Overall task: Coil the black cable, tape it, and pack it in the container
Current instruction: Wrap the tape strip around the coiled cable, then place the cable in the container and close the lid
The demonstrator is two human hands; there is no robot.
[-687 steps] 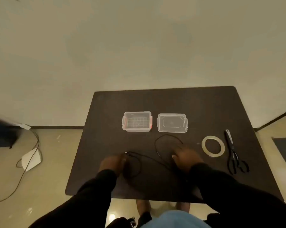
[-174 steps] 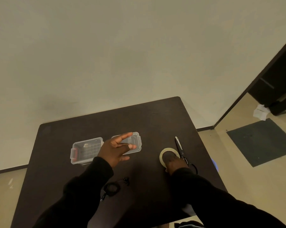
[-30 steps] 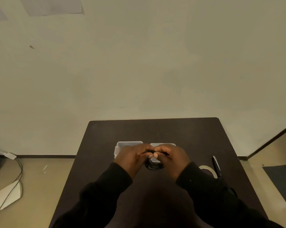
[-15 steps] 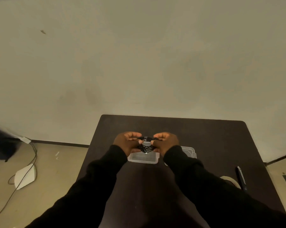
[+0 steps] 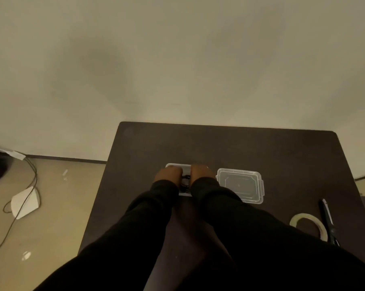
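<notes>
Most of the container (image 5: 178, 165) is hidden beneath the two hands, so only its far rim and a strip of its near edge show on the dark table (image 5: 261, 148). The left hand (image 5: 168, 175) and the right hand (image 5: 201, 172) sit side by side over it, knuckles up, with a narrow gap between them; their fingers curl downward out of sight, so whether they grip anything cannot be told. In that gap a small dark tangle of the black cable (image 5: 185, 181) shows, low over or inside the container, too small and dim to say whether it is coiled or taped. Black sleeves cover both forearms and block the near middle of the table. Just right of the hands lies the clear lid (image 5: 240, 185), flat. Further right and nearer, the roll of tape (image 5: 309, 224) is partly cut off by the right sleeve, with the scissors (image 5: 327, 219) just beside it. On the floor at left lie a white object (image 5: 25, 202) and loose wires (image 5: 30, 175).
</notes>
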